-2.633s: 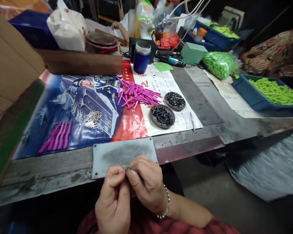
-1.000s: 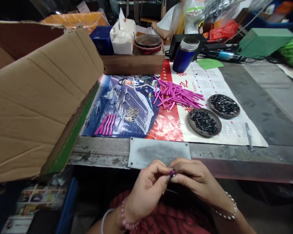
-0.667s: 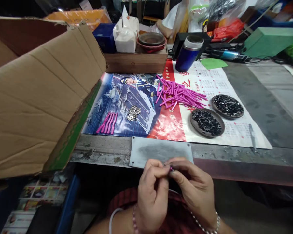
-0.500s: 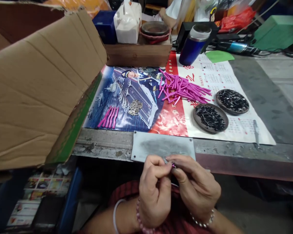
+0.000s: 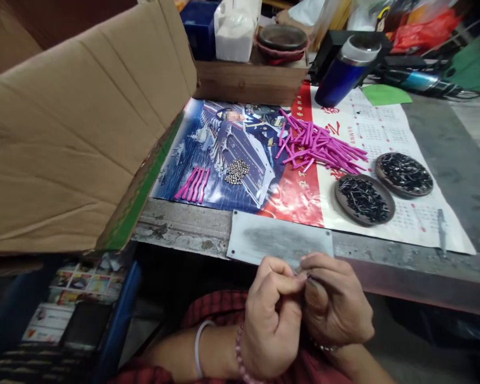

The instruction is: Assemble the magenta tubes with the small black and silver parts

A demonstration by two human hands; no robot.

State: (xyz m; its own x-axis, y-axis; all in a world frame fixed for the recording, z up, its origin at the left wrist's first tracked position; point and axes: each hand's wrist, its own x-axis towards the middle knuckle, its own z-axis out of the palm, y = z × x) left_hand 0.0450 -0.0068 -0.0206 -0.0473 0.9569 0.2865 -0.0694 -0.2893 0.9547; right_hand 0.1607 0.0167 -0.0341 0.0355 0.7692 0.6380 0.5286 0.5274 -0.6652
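In front of the table edge, my left hand [image 5: 274, 314] and my right hand [image 5: 336, 301] meet fingertip to fingertip. Both are closed in a pinch around a small magenta piece [image 5: 309, 277], mostly hidden by the fingers. Just beyond them lies a pale metal plate [image 5: 280, 240] with a dark smudge across its middle. A short row of wavy magenta strips [image 5: 192, 185] sits on the poster, left of a small heap of shiny beads [image 5: 237, 172]. Farther right is a large pile of magenta strips [image 5: 322, 144].
Two shallow dishes, a nearer dish [image 5: 391, 216] and a farther dish [image 5: 429, 186], hold small dark pins. A thin grey tool [image 5: 442, 232] lies at the right. A cardboard box [image 5: 84, 144] blocks the left. Behind stand a wooden box [image 5: 248, 82] and a blue tumbler [image 5: 340, 77].
The view has swung a little, so the table items appear farther right. My hands stay pressed together, and less of the magenta piece shows between the fingertips.
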